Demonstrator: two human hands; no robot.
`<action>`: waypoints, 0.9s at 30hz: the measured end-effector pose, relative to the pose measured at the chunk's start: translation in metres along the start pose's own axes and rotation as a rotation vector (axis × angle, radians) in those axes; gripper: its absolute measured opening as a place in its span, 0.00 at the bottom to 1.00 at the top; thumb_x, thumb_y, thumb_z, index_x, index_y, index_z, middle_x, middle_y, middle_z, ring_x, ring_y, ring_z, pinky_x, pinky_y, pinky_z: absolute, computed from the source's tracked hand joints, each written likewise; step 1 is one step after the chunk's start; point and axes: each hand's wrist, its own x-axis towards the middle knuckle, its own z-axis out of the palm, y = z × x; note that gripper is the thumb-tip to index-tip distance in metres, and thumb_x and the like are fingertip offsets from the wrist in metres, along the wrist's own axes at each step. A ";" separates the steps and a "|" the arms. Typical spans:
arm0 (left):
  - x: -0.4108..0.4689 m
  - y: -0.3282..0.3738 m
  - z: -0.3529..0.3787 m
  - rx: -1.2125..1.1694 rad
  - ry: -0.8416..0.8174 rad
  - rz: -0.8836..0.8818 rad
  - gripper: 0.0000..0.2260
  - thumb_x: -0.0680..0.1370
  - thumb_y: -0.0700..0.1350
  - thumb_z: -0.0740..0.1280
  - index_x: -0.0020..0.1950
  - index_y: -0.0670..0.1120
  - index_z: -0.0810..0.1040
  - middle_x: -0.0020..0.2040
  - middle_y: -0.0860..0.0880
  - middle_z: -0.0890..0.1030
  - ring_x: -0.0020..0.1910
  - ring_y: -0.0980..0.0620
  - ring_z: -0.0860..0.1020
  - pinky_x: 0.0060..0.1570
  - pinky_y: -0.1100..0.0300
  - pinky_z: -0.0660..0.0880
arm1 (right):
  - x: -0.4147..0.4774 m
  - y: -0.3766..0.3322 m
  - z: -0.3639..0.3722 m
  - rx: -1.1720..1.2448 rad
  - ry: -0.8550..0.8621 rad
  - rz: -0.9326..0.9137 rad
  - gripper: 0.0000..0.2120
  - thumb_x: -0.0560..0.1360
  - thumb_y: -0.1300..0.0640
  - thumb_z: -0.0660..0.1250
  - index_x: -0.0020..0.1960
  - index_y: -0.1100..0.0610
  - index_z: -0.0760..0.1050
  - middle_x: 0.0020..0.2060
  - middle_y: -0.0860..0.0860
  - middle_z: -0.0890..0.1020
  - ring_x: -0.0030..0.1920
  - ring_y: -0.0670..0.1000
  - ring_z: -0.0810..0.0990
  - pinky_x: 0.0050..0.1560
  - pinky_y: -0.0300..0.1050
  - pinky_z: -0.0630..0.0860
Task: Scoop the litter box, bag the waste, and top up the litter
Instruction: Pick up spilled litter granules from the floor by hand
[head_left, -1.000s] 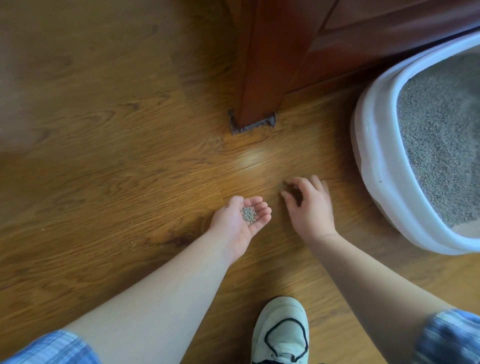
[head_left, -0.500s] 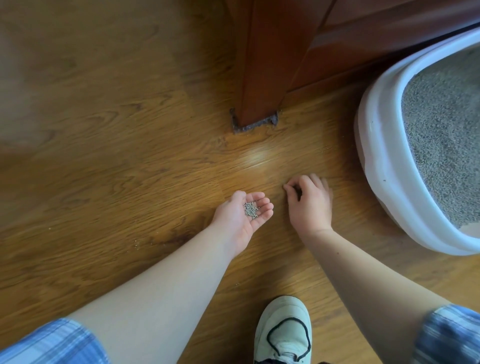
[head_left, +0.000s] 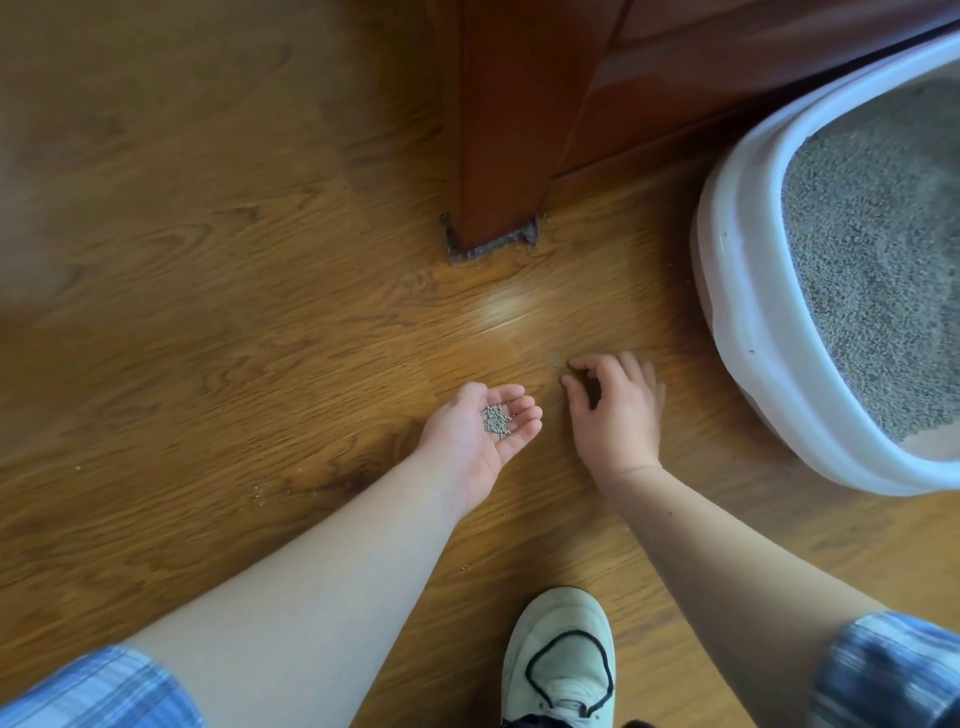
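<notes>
My left hand (head_left: 480, 434) is held palm up just above the wooden floor, cupping a small pile of grey litter granules (head_left: 496, 420). My right hand (head_left: 613, 410) rests palm down on the floor right beside it, fingers curled, thumb and forefinger pinching at the boards. A white litter box (head_left: 737, 291) stands at the right, filled with grey litter (head_left: 878, 260); its near corner shows a bare patch of the tray bottom. Whether the right fingertips hold any granules is hidden.
A dark red wooden furniture leg (head_left: 493, 156) stands on a felt pad straight ahead, with the cabinet base behind the litter box. A few stray crumbs (head_left: 258, 493) lie on the floor at the left. My pale green sneaker (head_left: 561, 660) is at the bottom.
My right hand has shifted slightly away from me along the floor, its fingers spreading and curling. The left hand stays cupped with the granules, almost unmoved.
</notes>
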 end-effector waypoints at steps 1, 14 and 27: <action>0.000 0.000 0.001 0.004 -0.001 -0.002 0.16 0.83 0.42 0.55 0.54 0.34 0.79 0.44 0.38 0.81 0.44 0.43 0.82 0.49 0.51 0.82 | 0.001 0.000 0.001 -0.007 0.009 -0.007 0.04 0.76 0.53 0.72 0.49 0.52 0.81 0.45 0.47 0.79 0.50 0.55 0.74 0.53 0.47 0.62; 0.001 0.001 0.000 -0.002 0.023 0.011 0.16 0.83 0.42 0.55 0.54 0.33 0.79 0.44 0.38 0.81 0.43 0.43 0.83 0.51 0.50 0.82 | 0.015 -0.007 0.005 0.026 0.027 -0.138 0.05 0.74 0.57 0.74 0.40 0.55 0.81 0.36 0.47 0.79 0.42 0.55 0.74 0.50 0.52 0.69; -0.004 0.007 -0.004 0.005 0.046 0.034 0.16 0.83 0.41 0.55 0.53 0.33 0.79 0.43 0.38 0.81 0.42 0.43 0.82 0.50 0.50 0.82 | 0.027 -0.023 0.003 -0.172 -0.031 -0.323 0.06 0.74 0.57 0.69 0.40 0.57 0.77 0.37 0.51 0.77 0.42 0.58 0.74 0.45 0.54 0.73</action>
